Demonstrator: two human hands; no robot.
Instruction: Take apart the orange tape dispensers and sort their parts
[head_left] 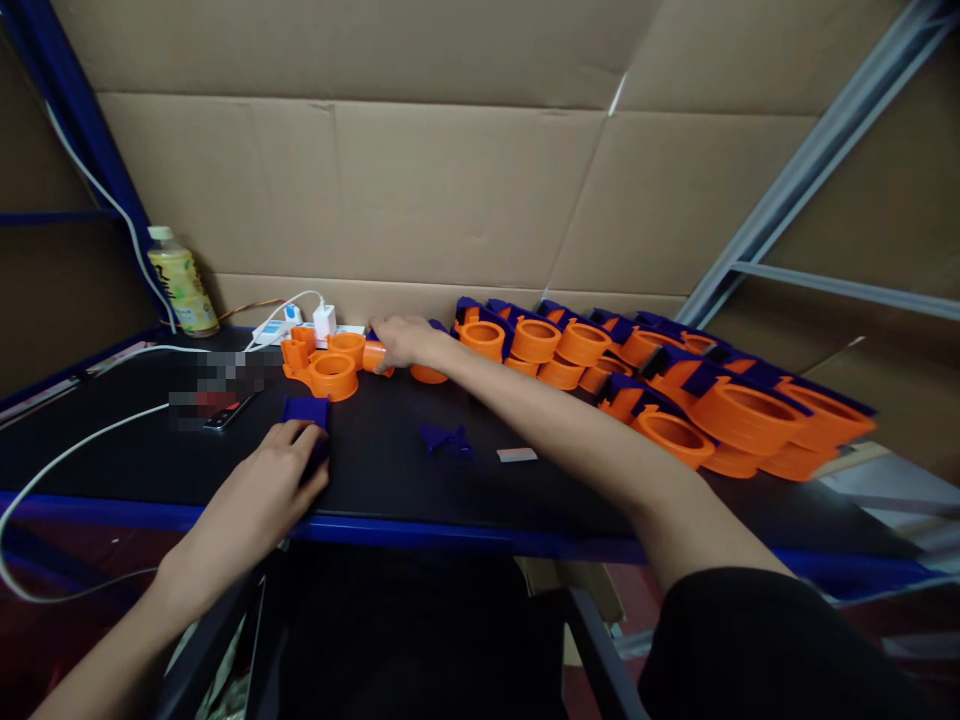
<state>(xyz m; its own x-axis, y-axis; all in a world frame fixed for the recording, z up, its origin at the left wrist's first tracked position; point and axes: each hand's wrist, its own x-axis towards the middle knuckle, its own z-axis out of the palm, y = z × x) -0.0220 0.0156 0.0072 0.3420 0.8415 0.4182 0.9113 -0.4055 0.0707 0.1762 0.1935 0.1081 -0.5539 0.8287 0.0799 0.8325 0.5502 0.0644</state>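
Note:
My left hand [281,470] rests near the front of the black table [390,480], fingers curled over a small blue plastic block [306,411]. My right hand [401,340] reaches across to the back of the table and closes on an orange plastic ring part [373,357]. That part lies beside a cluster of orange ring parts [330,372]. A long row of several assembled orange-and-blue ring parts [675,385] runs along the back right. Two small blue pieces [444,438] and a small white piece [517,455] lie loose in the middle.
A drink bottle [180,283] stands at the back left beside a white power strip with a charger [315,322]. White cables [67,455] cross the left side. A dark phone-like object [229,412] lies near my left hand. Cardboard walls and a grey metal frame [795,170] enclose the table.

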